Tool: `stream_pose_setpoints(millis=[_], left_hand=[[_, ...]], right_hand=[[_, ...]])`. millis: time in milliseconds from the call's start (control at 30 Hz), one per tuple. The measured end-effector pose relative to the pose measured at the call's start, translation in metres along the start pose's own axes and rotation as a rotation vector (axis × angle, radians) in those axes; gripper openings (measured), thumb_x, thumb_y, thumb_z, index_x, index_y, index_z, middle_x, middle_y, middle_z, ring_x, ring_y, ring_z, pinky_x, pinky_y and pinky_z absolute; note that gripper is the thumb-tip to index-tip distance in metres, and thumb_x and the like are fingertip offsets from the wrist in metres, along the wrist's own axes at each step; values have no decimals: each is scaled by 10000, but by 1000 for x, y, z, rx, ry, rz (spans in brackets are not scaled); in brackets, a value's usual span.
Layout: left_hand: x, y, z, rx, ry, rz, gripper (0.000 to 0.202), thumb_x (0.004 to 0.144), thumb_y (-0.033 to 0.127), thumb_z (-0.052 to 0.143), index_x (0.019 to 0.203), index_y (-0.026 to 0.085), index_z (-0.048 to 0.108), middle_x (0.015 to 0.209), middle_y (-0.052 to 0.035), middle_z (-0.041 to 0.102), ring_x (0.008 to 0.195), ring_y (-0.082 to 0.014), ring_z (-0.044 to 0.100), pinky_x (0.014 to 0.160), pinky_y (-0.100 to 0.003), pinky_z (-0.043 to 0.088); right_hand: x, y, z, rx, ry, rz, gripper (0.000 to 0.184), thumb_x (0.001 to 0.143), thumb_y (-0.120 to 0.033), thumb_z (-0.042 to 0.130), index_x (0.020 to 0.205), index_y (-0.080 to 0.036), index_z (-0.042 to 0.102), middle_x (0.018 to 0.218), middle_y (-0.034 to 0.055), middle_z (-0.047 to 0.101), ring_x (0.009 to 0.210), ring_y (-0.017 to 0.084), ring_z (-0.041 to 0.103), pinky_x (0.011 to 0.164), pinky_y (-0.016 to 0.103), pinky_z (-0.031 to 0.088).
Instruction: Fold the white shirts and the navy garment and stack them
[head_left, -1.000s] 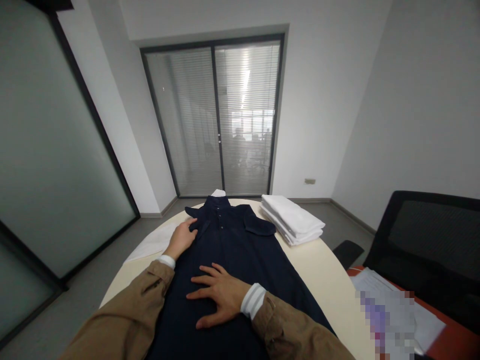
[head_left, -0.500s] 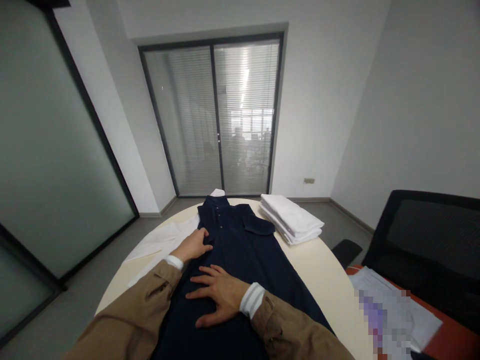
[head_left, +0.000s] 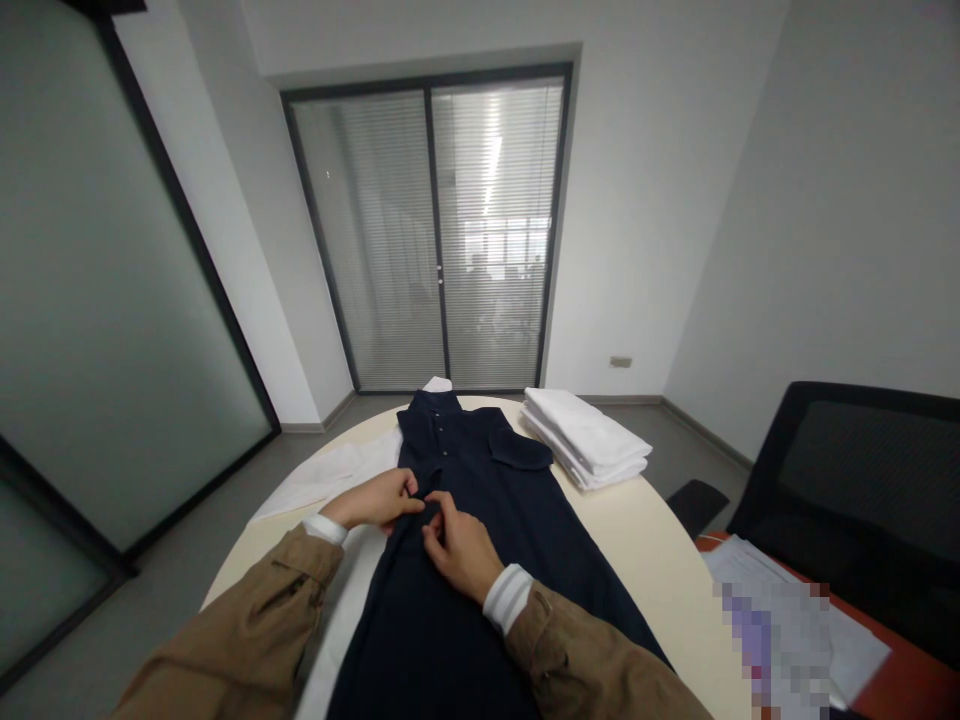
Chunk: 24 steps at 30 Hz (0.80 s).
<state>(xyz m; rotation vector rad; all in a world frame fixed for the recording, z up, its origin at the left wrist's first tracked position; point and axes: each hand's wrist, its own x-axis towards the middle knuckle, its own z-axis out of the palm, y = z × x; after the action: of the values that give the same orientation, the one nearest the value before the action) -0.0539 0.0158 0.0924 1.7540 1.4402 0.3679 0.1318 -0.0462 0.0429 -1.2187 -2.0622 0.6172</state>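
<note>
A navy shirt point(head_left: 495, 560) with a buttoned placket lies lengthwise on the round table, its collar at the far end and one short sleeve folded in on the right. My left hand point(head_left: 379, 498) is closed on its left edge, slightly raising the fabric there. Close beside it, my right hand point(head_left: 465, 555) has its fingers curled in against the same fold of navy cloth; the fingertips are partly hidden. A white garment point(head_left: 330, 475) shows beneath the shirt along its left side, with a white tip point(head_left: 437, 384) beyond the collar.
Folded white garments point(head_left: 589, 435) are stacked at the table's right edge. A black mesh chair point(head_left: 877, 480) stands at right, holding papers point(head_left: 855, 650) on its orange seat. The cream tabletop point(head_left: 626, 540) has a curved edge. Glass doors point(head_left: 435, 230) are behind.
My right hand has moved forward from lying spread on the shirt to curl beside my left. The shirt's left edge has shifted rightward, baring more white cloth near me.
</note>
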Motion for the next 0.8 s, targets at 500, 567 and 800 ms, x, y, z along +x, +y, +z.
stream_pose_setpoints(millis=[500,567,800], left_hand=[[10,-30,54,13,609,214,185,853,306,517,997,210,582,877,-30,673,594,-136,605,625,-269,476],[12,-41,59,77,661,266,214,836,308,547,1014,206,603,953,-48,667,638,-148,595,683,-291,485],[20,-61,64,49,764,314,224,867,280,520,1058,183,587,1048,-92,607,871,-205,611,867,-358,503]], right_hand=[[15,31,11,299,53,244,490,843,-195,568,1312,-224,429,715,-54,577,653,125,592,623,227,430],[15,32,10,299,23,221,477,883,-250,553,1336,-215,407,670,-64,554,627,124,580,606,229,429],[10,10,-25,485,-585,412,1137,742,-297,779,1519,-113,-30,672,-53,622,460,129,581,433,231,485]])
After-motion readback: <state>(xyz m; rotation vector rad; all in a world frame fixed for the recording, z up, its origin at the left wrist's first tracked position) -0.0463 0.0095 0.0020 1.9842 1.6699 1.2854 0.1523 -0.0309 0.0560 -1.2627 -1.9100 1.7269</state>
